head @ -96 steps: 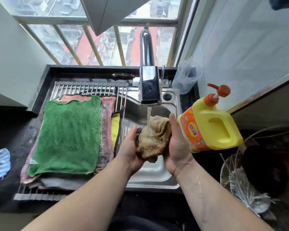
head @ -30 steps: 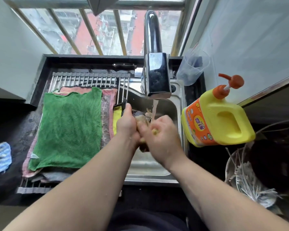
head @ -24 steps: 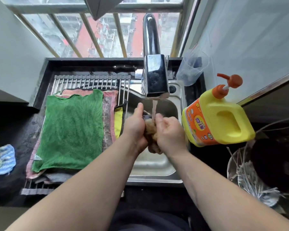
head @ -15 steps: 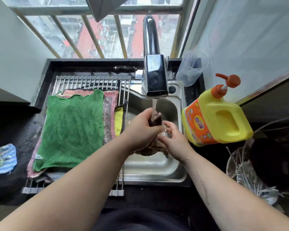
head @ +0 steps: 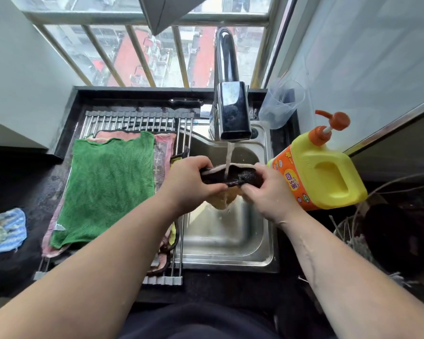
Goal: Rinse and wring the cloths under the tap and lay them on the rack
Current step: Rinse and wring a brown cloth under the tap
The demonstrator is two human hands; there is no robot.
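Observation:
A wet cloth (head: 233, 177), dark brown on one side and tan below, is stretched over the steel sink (head: 230, 241). My left hand (head: 191, 182) grips its left end and my right hand (head: 267, 192) grips its right end. Water runs from the chrome tap (head: 233, 111) onto the cloth's middle. Left of the sink, a metal roll-up rack (head: 132, 118) carries a green cloth (head: 105, 187) on top of pink, grey and yellow cloths.
A yellow detergent jug (head: 321, 172) with an orange pump stands right of the sink, close to my right hand. A clear plastic cup (head: 279, 104) is behind it. A blue striped cloth (head: 5, 228) lies on the dark counter at far left. A knife (head: 184, 102) rests behind the rack.
The cloth was bunched between both hands under the stream; now my hands have moved apart and hold it stretched out, dark side up, under the running water.

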